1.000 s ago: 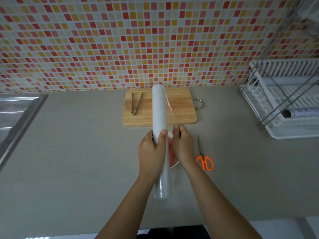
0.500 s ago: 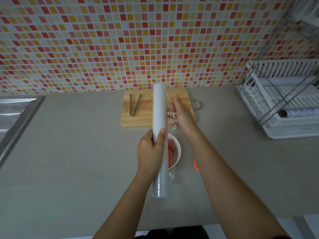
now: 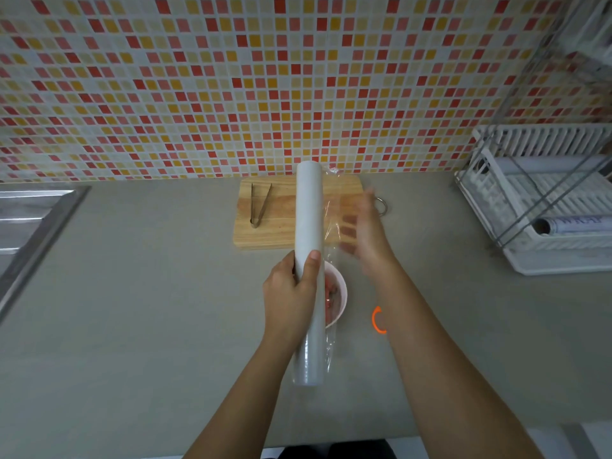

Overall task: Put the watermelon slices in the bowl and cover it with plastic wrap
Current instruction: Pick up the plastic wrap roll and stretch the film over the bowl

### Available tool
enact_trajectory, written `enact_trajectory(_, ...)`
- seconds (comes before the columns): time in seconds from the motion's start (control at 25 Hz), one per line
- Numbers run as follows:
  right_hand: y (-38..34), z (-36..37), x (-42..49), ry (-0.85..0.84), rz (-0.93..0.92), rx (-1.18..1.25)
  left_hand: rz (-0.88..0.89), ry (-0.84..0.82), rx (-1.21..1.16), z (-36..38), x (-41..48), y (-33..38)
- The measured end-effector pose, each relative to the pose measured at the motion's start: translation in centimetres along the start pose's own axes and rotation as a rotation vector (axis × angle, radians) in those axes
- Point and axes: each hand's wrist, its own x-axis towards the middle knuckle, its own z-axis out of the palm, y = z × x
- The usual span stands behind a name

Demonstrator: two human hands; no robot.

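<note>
My left hand [image 3: 291,293] grips a white roll of plastic wrap [image 3: 309,210], held lengthwise above the counter. A short flap of clear film [image 3: 331,200] hangs off the roll's right side. My right hand [image 3: 364,236] is at that flap's edge over the cutting board, blurred by motion, its fingers showing partly through the film; whether it pinches the film is unclear. Under the roll sits a small pink bowl [image 3: 341,289] with red watermelon slices [image 3: 331,299], its left half hidden by the roll and my left hand.
A wooden cutting board [image 3: 278,233] with metal tongs [image 3: 260,205] lies against the tiled wall. An orange scissors handle [image 3: 377,321] peeks out beside my right forearm. A white dish rack [image 3: 546,207] holding another roll [image 3: 569,225] stands right. A steel sink [image 3: 26,220] is left.
My right hand has moved from beside the bowl up and away along the roll's right side to the cutting board area, where the film flap now shows. The left hand and roll stayed put.
</note>
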Motion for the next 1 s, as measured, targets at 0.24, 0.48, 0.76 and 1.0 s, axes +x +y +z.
enact_trajectory(0.24,6.0,0.7,-4.2,0.146,-0.294,-0.311,0.016,-0.003,-0.023,0.6,-0.2,-0.2)
enact_trajectory(0.48,6.3,0.3,-3.5,0.259,-0.425,-0.439,-0.077,-0.033,-0.092,0.8,-0.3,-0.1)
enact_trajectory(0.76,6.1,-0.4,-2.9,0.212,-0.42,-0.419,-0.249,-0.095,-0.232,0.6,0.5,-0.6)
enact_trajectory(1.0,7.4,0.5,-5.3,0.002,-0.162,-0.343,-0.18,-0.046,-0.201,-0.1,2.1,-0.1)
